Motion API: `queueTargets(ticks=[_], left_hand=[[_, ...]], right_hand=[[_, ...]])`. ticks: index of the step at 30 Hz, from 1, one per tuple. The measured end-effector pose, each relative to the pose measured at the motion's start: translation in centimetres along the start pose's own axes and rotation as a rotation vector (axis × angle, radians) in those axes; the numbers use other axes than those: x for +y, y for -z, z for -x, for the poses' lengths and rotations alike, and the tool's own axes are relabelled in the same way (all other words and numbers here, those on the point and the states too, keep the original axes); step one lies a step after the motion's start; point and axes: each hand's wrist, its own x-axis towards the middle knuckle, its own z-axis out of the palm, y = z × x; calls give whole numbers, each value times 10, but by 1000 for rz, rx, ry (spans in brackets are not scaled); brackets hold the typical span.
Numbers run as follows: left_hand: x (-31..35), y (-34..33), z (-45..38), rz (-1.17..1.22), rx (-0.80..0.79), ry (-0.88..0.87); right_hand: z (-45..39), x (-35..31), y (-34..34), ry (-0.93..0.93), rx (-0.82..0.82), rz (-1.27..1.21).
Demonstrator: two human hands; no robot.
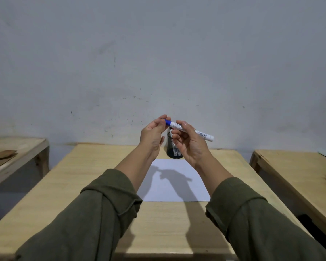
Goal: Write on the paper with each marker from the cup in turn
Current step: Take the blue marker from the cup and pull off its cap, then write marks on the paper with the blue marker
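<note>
I hold a white marker (201, 134) with a blue cap (167, 122) up in the air above the far end of the table. My right hand (189, 143) grips the white barrel near its middle. My left hand (153, 135) pinches the blue cap end between thumb and fingers. Behind and below my hands stands a black mesh cup (174, 151), partly hidden, with other markers inside. A white sheet of paper (172, 182) lies flat on the table in front of the cup, with the shadow of my hands across it.
The light wooden table (94, 185) runs toward a grey wall. Another wooden table (294, 166) stands to the right and one (17, 147) to the left, with gaps between. My green sleeves cover the near table edge.
</note>
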Motion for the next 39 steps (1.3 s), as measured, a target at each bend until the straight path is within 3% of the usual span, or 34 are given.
queueTargets(ticks=[14, 19, 26, 39], left_hand=[[1, 15, -8, -44, 279, 187], [-2, 27, -9, -27, 377, 114], [-25, 85, 1, -508, 453, -90], [-92, 159, 36, -881, 418, 12]], right_hand=[[1, 17, 1, 43, -91, 182], [3, 23, 4, 3, -64, 141], [7, 47, 17, -82, -45, 179], [22, 110, 21, -233, 15, 214]])
